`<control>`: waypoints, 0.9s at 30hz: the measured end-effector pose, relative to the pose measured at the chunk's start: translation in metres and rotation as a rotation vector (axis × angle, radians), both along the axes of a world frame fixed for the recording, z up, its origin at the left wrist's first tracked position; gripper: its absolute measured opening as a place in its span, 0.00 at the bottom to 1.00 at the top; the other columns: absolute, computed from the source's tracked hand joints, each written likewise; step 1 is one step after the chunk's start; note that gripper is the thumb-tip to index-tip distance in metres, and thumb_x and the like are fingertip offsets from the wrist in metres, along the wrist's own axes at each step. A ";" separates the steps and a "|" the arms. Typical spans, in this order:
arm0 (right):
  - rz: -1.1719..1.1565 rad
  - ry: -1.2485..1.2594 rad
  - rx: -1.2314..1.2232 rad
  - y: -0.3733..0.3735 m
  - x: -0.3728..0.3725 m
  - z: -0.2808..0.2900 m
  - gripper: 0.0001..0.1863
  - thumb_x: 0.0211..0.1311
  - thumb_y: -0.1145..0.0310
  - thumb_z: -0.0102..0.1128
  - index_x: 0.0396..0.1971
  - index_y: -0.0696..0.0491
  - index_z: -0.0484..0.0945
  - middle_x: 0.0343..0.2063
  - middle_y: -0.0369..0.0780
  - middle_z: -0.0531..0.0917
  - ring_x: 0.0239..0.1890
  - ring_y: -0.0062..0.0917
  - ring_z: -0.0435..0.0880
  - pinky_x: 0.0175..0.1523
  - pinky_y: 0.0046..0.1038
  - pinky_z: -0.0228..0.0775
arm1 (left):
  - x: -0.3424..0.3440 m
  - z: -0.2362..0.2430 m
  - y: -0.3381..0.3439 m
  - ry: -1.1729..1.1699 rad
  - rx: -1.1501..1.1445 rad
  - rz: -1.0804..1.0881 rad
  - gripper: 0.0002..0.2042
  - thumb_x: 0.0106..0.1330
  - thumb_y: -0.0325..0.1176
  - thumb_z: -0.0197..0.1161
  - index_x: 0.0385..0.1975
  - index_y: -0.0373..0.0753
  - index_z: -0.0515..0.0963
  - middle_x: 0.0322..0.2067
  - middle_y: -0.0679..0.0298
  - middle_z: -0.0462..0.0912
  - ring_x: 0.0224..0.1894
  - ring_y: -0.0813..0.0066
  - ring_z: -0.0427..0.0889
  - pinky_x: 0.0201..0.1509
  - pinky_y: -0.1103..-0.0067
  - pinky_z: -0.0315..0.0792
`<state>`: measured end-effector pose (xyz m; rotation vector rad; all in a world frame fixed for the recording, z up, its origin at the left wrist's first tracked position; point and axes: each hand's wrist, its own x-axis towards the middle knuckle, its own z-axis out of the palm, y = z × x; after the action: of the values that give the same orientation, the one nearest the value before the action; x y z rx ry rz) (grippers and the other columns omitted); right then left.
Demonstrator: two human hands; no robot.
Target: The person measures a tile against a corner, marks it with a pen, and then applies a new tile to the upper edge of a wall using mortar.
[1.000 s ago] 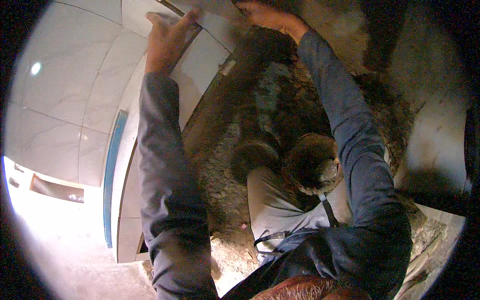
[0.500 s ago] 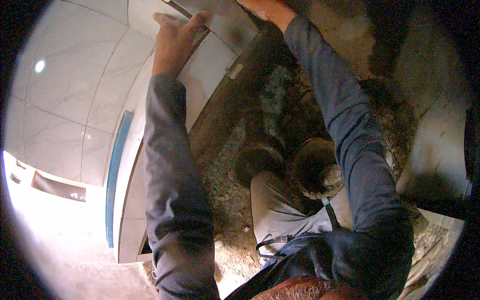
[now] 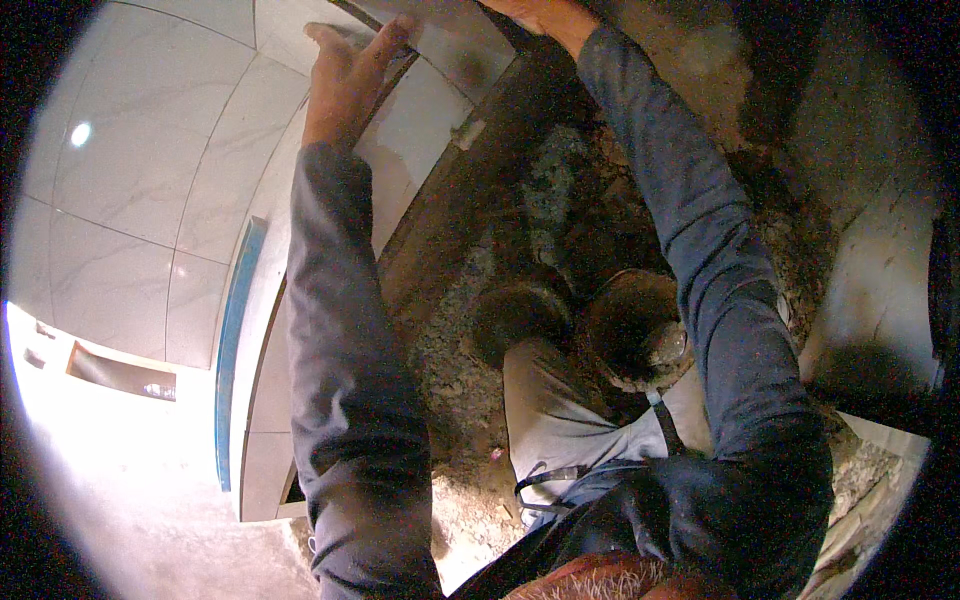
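Over raw mortar bed (image 3: pixel 470 380), both hands' fingers (image 3: pixel 345 50) press a grey tile (image 3: pixel 450 35).

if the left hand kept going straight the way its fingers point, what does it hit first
The left hand points up and away, its fingers already at the near edge of the large pale tile that the right hand also holds. So it would most likely meet that tile first, though depth is unclear.

Open run of laid floor tiles (image 3: pixel 150 200) left of the lifted tile (image 3: pixel 450 40), bare mortar bed (image 3: pixel 560 200) below it crowded by two muddy boots (image 3: pixel 630 330), with both hands, left hand (image 3: pixel 345 75) and right hand (image 3: pixel 535 12), pressed on that tile.
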<state>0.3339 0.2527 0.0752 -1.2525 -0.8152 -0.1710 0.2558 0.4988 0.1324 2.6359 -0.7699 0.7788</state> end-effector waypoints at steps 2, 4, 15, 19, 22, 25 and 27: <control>-0.073 -0.073 -0.043 0.000 0.000 0.000 0.53 0.62 0.38 0.67 0.74 0.62 0.59 0.72 0.53 0.64 0.75 0.43 0.62 0.76 0.38 0.55 | 0.004 0.001 0.007 0.025 0.153 0.088 0.38 0.74 0.48 0.58 0.69 0.24 0.51 0.61 0.46 0.76 0.52 0.60 0.84 0.65 0.72 0.71; -0.069 -0.089 -0.045 -0.002 -0.001 -0.001 0.49 0.64 0.39 0.66 0.72 0.62 0.62 0.71 0.52 0.66 0.73 0.42 0.64 0.75 0.38 0.57 | 0.014 0.007 0.019 -0.185 0.426 -0.002 0.25 0.80 0.37 0.54 0.70 0.33 0.60 0.62 0.55 0.77 0.46 0.66 0.84 0.68 0.72 0.69; 0.011 0.052 -0.152 -0.012 -0.008 -0.047 0.34 0.72 0.51 0.60 0.69 0.57 0.70 0.66 0.46 0.74 0.67 0.38 0.71 0.70 0.36 0.61 | 0.002 0.010 0.009 -0.321 0.690 0.150 0.18 0.79 0.31 0.53 0.66 0.44 0.73 0.32 0.57 0.84 0.26 0.65 0.81 0.48 0.70 0.77; -0.088 0.034 -0.217 -0.014 -0.018 -0.046 0.37 0.71 0.47 0.61 0.71 0.56 0.68 0.70 0.47 0.71 0.70 0.40 0.68 0.72 0.38 0.58 | -0.004 0.009 0.000 -0.098 0.372 0.108 0.16 0.81 0.35 0.50 0.62 0.41 0.76 0.42 0.55 0.87 0.36 0.66 0.85 0.56 0.74 0.73; -0.156 0.013 -0.179 -0.013 -0.009 -0.054 0.40 0.70 0.44 0.61 0.72 0.56 0.66 0.72 0.47 0.67 0.74 0.40 0.63 0.75 0.38 0.55 | 0.003 0.009 0.001 0.013 0.160 -0.022 0.18 0.82 0.38 0.47 0.61 0.37 0.77 0.48 0.54 0.87 0.44 0.67 0.86 0.61 0.75 0.71; -0.060 -0.037 -0.073 -0.014 -0.004 -0.063 0.43 0.69 0.41 0.61 0.73 0.56 0.65 0.73 0.47 0.65 0.75 0.40 0.61 0.76 0.39 0.53 | 0.003 0.009 -0.004 -0.089 0.204 -0.083 0.20 0.83 0.42 0.44 0.59 0.34 0.77 0.51 0.55 0.86 0.48 0.69 0.85 0.60 0.75 0.72; -0.084 0.016 -0.078 -0.009 -0.002 -0.063 0.43 0.69 0.41 0.61 0.73 0.56 0.65 0.73 0.48 0.66 0.75 0.40 0.61 0.76 0.38 0.53 | 0.011 0.017 0.009 -0.743 0.831 -0.248 0.23 0.84 0.45 0.42 0.59 0.33 0.76 0.52 0.56 0.86 0.48 0.70 0.85 0.59 0.75 0.73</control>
<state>0.3315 0.2440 0.0120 -1.3608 -0.7620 -0.1978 0.2667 0.5075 0.1489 2.7514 -1.9228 1.6793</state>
